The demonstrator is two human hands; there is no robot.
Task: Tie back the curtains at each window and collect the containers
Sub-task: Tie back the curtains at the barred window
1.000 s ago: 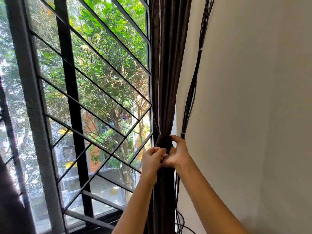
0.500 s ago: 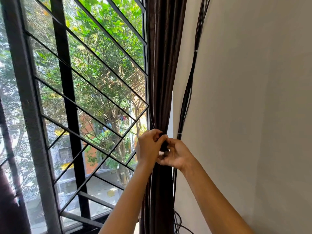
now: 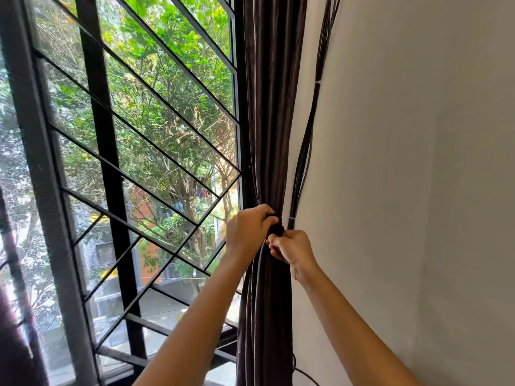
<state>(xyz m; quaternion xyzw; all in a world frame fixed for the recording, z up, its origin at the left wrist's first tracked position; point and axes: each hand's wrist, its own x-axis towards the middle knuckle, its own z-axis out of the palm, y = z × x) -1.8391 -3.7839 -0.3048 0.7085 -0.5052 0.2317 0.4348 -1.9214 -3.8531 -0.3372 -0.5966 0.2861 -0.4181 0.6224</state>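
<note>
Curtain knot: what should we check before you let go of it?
1. Curtain gathered in one bundle: ok.
2. Left hand grips the knot: ok.
3. Right hand pinches the knot from below: ok.
4. Knot pulled tight: cannot tell, the hands cover it.
5. Cables lie outside the bundle: ok.

Wall (image 3: 418, 190): black cable bundle (image 3: 307, 140) runs down it, zip-tied.
</note>
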